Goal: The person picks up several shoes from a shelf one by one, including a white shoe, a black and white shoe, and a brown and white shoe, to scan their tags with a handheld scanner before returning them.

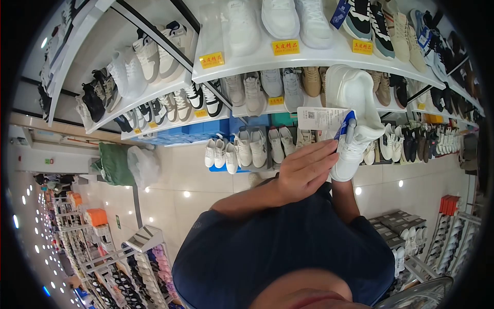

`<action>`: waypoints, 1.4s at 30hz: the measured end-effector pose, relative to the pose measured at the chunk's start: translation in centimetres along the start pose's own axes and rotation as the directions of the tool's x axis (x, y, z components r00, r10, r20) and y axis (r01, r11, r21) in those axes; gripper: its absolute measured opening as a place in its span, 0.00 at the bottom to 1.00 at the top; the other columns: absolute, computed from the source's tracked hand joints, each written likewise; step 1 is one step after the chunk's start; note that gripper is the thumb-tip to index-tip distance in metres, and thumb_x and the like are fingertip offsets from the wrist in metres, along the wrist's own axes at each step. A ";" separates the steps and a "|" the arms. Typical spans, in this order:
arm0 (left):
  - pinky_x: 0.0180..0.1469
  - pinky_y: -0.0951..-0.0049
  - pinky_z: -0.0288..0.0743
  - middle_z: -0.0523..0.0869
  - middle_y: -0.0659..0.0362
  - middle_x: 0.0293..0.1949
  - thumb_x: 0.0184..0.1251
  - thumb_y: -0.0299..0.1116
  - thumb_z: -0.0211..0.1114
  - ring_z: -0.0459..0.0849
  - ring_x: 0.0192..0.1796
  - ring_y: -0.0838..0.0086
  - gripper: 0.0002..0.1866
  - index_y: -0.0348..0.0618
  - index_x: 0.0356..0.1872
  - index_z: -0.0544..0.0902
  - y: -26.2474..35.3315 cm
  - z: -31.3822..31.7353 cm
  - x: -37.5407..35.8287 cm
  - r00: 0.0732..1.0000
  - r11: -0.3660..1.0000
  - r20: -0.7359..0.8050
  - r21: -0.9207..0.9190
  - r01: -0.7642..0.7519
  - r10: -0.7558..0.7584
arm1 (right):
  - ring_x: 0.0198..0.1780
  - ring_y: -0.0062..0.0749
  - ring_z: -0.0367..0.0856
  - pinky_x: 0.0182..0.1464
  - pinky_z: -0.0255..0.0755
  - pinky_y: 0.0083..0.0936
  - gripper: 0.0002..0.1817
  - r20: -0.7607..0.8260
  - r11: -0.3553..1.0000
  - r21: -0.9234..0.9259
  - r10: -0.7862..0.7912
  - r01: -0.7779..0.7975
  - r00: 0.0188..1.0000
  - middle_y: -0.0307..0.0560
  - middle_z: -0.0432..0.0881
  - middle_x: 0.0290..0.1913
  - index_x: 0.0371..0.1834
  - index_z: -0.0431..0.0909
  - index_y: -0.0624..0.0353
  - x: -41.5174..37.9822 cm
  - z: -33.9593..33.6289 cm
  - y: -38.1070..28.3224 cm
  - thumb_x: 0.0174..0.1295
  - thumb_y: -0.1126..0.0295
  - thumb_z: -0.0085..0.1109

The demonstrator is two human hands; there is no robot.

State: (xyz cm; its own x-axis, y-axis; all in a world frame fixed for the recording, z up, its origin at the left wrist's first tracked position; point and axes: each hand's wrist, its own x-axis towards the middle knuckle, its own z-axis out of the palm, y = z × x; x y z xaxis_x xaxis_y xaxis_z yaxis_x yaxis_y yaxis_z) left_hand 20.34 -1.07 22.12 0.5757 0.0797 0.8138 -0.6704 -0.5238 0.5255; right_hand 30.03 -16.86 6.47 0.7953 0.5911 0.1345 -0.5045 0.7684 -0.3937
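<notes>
Shelving (pixel 247 64), loaded with rows of shoes, close behind the raised item; could get bumped by a careless swing, perhaps toppling a pair. Lower down, blue boxes (pixel 190 133) below the shelved shoes, contents hidden. Off to the left, on the floor, green bag (pixel 116 164) beside clear bag (pixel 144 167); cannot tell what either contains. White shoe (pixel 354 144), upright in front of the shelving, toe toward the wearer, opening bare to view; could slip with support loosened from behind. Right hand hidden behind it, so impossible to read that grip. Left hand (pixel 309 170) with fingers straight and together, near the laces; cannot tell whether pinching anything. White tag (pixel 324 118), dangling beside the shoe; could crease or tear from a sharp tug.
</notes>
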 end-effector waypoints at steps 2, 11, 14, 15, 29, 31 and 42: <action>0.57 0.57 0.84 0.87 0.41 0.54 0.53 0.14 0.71 0.88 0.57 0.48 0.18 0.31 0.48 0.86 -0.1 -0.1 -0.1 1.000 1.000 0.005 -0.021 -0.012 0.012 | 0.59 0.51 0.77 0.59 0.72 0.42 0.50 -0.004 1.000 0.007 -0.020 0.020 1.000 0.56 0.73 0.68 0.78 0.59 0.60 0.0 0.0 0.5 0.66 0.29 0.35; 0.58 0.57 0.84 0.87 0.41 0.55 0.53 0.15 0.72 0.87 0.58 0.47 0.19 0.31 0.49 0.86 0.0 -0.8 -0.5 0.998 0.999 0.037 -0.018 -0.050 0.050 | 0.67 0.48 0.69 0.68 0.62 0.42 0.45 -0.014 0.993 0.049 -0.108 0.108 0.994 0.53 0.66 0.73 0.80 0.57 0.59 0.2 -1.1 1.5 0.70 0.35 0.37; 0.59 0.57 0.83 0.87 0.41 0.55 0.53 0.15 0.71 0.87 0.58 0.47 0.19 0.31 0.48 0.87 0.1 -1.0 -0.6 0.997 0.999 0.047 -0.012 -0.053 0.053 | 0.70 0.48 0.67 0.71 0.59 0.42 0.44 -0.014 0.988 0.066 -0.135 0.136 0.991 0.52 0.64 0.75 0.81 0.56 0.58 0.2 -1.4 1.9 0.71 0.37 0.38; 0.59 0.57 0.83 0.87 0.41 0.55 0.53 0.15 0.71 0.86 0.58 0.47 0.19 0.31 0.48 0.87 0.1 -1.1 -0.7 0.997 0.999 0.050 -0.013 -0.052 0.052 | 0.71 0.47 0.66 0.73 0.58 0.42 0.44 -0.015 0.987 0.072 -0.145 0.145 0.989 0.52 0.64 0.76 0.81 0.56 0.58 0.3 -1.5 1.9 0.71 0.37 0.38; 0.61 0.58 0.82 0.87 0.41 0.56 0.51 0.16 0.72 0.85 0.60 0.47 0.20 0.32 0.48 0.87 0.2 -1.6 -0.7 0.995 0.999 0.096 0.004 -0.041 0.040 | 0.76 0.48 0.66 0.79 0.58 0.47 0.46 -0.384 0.950 -0.285 -0.233 0.125 0.893 0.50 0.61 0.80 0.82 0.54 0.54 0.4 7.1 1.4 0.69 0.35 0.44; 0.61 0.58 0.82 0.87 0.41 0.56 0.51 0.16 0.73 0.85 0.61 0.48 0.20 0.32 0.49 0.87 0.2 -1.5 -0.8 0.995 0.999 0.099 0.007 -0.031 0.030 | 0.74 0.49 0.68 0.77 0.61 0.49 0.46 -0.392 0.949 -0.286 -0.243 0.134 0.887 0.50 0.63 0.79 0.82 0.56 0.53 0.3 6.7 1.4 0.68 0.34 0.45; 0.54 0.64 0.83 0.88 0.44 0.55 0.58 0.19 0.71 0.87 0.59 0.54 0.17 0.35 0.51 0.88 -0.3 -1.7 -1.2 0.991 0.993 0.064 0.028 0.115 -0.117 | 0.65 0.55 0.77 0.68 0.73 0.51 0.47 -0.221 0.981 0.094 -0.145 0.169 0.965 0.57 0.73 0.71 0.76 0.64 0.60 1.1 -0.8 2.8 0.66 0.32 0.40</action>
State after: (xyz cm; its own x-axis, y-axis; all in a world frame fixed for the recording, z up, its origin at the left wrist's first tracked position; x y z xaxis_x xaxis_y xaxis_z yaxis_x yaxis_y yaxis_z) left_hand 19.06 0.46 21.40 0.6786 0.0863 0.7294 -0.5864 -0.5343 0.6088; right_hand 29.78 -14.28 4.81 0.9143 0.4048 -0.0138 -0.3924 0.8766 -0.2785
